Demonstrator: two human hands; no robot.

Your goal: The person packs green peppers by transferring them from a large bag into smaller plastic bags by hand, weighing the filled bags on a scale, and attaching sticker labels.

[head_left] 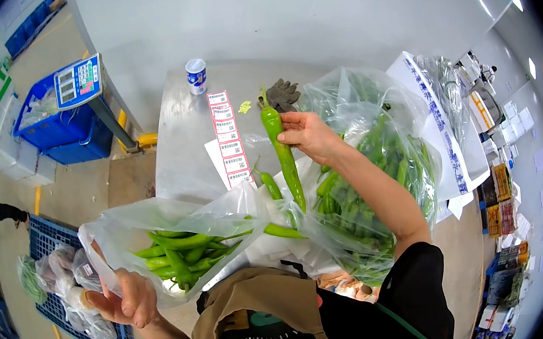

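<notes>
A long green chili pepper (276, 136) hangs stem up from my right hand (311, 137), pinched between thumb and fingers over the table. My left hand (130, 300) is closed on the rim of a clear plastic bag (203, 216), whose mouth gapes open. Several green peppers (184, 255) lie inside that bag. To the right, a large clear bag (407, 135) full of green peppers stands partly behind my right forearm. Loose peppers (271, 184) lie between the two bags.
On the metal table (180, 146) are a strip of labels (228, 137), a blue-and-white can (196, 77) and a dark glove (284, 94). A scale display (79, 82) stands left, near blue crates (76, 137). A blue pallet (55, 311) with bagged goods lies on the floor.
</notes>
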